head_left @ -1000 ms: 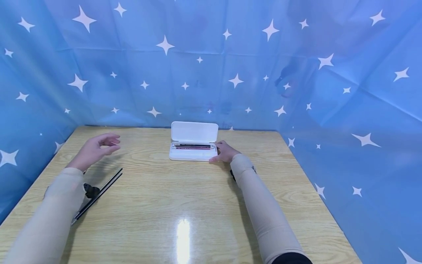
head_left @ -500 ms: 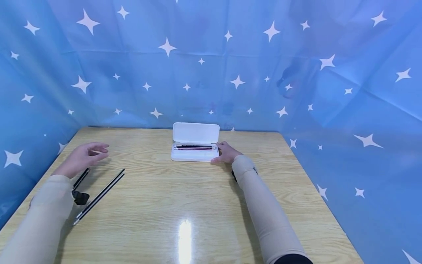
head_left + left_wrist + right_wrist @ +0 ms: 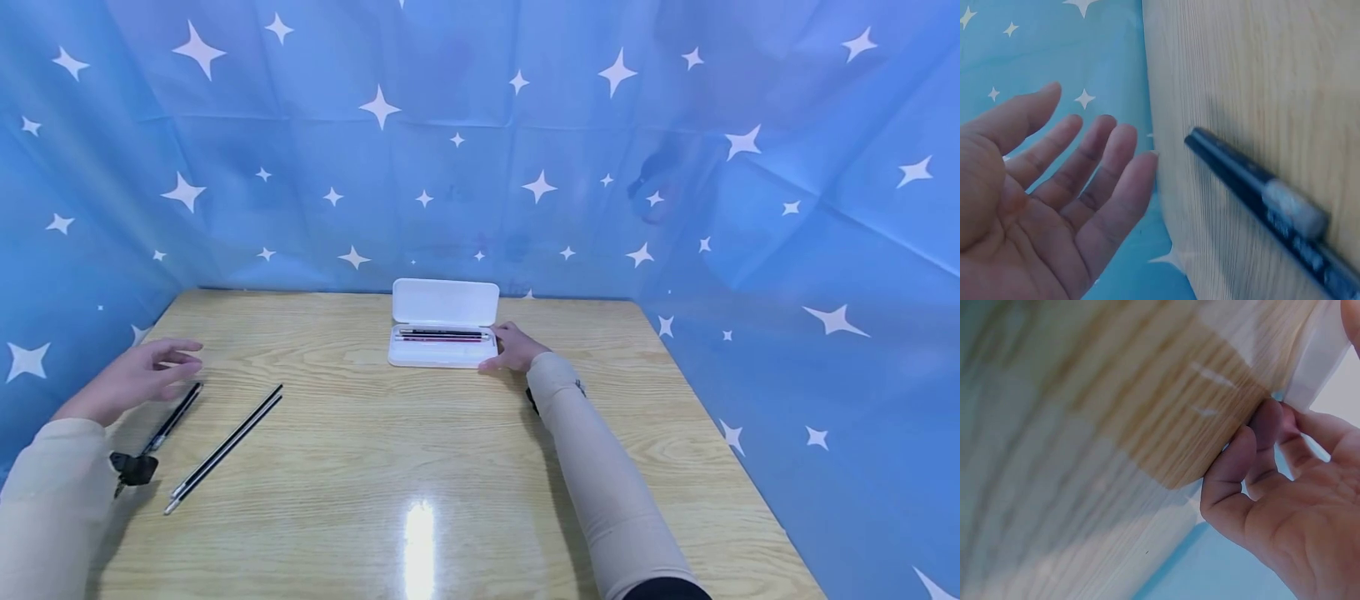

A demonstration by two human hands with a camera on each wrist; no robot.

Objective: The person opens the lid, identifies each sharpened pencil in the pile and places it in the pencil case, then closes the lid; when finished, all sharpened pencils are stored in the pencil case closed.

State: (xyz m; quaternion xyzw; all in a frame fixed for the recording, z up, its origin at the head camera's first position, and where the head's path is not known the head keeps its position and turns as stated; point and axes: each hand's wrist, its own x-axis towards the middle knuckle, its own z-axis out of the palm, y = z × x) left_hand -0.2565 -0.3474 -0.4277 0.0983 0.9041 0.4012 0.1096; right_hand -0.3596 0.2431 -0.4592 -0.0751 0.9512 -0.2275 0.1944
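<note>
My left hand [image 3: 135, 379] hovers over the left side of the table, holding nothing; its fingers are spread and slightly bent in the left wrist view. Below and beside it lie dark pens or pencils [image 3: 178, 415], partly hidden by the wrist; up close, one dark stick [image 3: 1222, 162] has a pale end. A pair of black pencils [image 3: 225, 450] with whitish ends lies to their right. At the back stands a white pencil case [image 3: 431, 357], lid up, with black and red pencils [image 3: 442, 335] inside. My right hand [image 3: 513, 347] grips its right end, thumb at the front.
The wooden table [image 3: 345, 433] extends on all sides of the case. A blue curtain [image 3: 450, 225] with white stars hangs along the back and both sides. Each wrist wears a small black device, visible on the left wrist at its strap [image 3: 135, 468].
My left hand has moved left and toward me, uncovering the dark pens or pencils beneath it. The right hand and the case keep their place.
</note>
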